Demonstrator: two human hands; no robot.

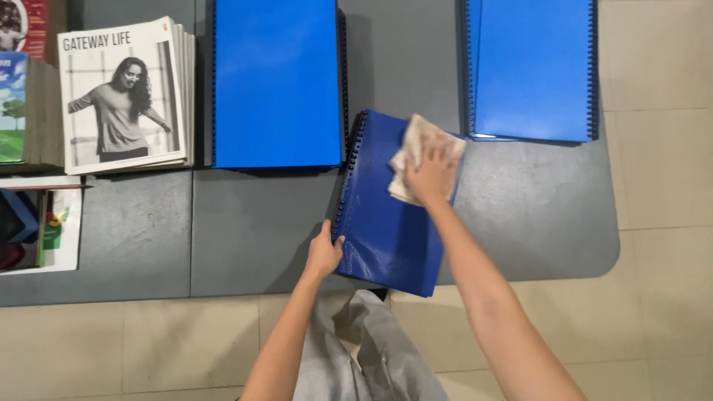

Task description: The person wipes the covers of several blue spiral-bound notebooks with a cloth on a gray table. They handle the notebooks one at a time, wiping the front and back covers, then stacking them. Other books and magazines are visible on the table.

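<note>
A dark blue spiral-bound folder [379, 230] lies tilted on the grey table [245, 230], its lower end over the front edge. My left hand [324, 255] grips the folder's left edge by the black spiral binding. My right hand [431, 172] presses a crumpled beige cloth [416, 141] flat on the folder's upper right part.
A stack of blue bound folders [276, 82] lies behind the tilted one, and another stack [533, 68] at the back right. A pile of magazines [119, 96] with a black-and-white cover sits at the left. More books [18, 89] and a white tray [63, 238] are at the far left. Beige floor tiles [661, 223] surround the table.
</note>
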